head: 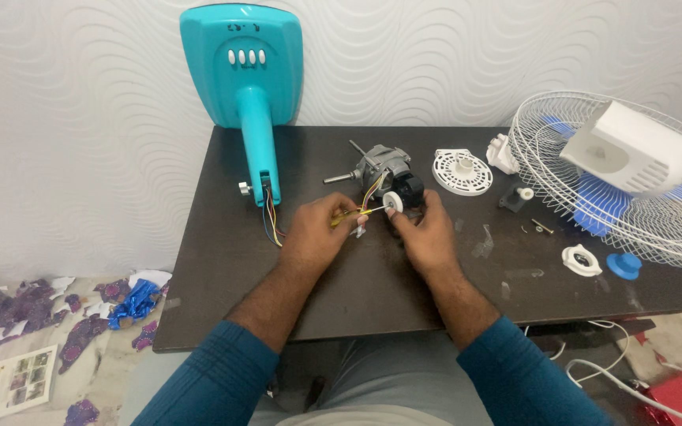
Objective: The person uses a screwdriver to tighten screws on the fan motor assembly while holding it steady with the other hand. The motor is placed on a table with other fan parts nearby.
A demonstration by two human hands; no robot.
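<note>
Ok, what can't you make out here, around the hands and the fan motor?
- Left hand: what it grips is hidden by its fingers, only a yellow tip shows, head view.
- Wires' ends at the motor: too small, partly behind the right hand.
- Fan guard: cut off by the right edge.
- Screws on the table: too small to tell type.

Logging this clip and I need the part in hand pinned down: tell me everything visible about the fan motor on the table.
The fan motor is a small grey metal unit with a bare shaft sticking out to its left, lying on its side on the dark table. A black block sits at its near end, with a white round knob facing the camera. Yellow, red and other coloured wires run from it toward the hands. The right hand touches its black end; the left hand pinches the wires beside it.
</note>
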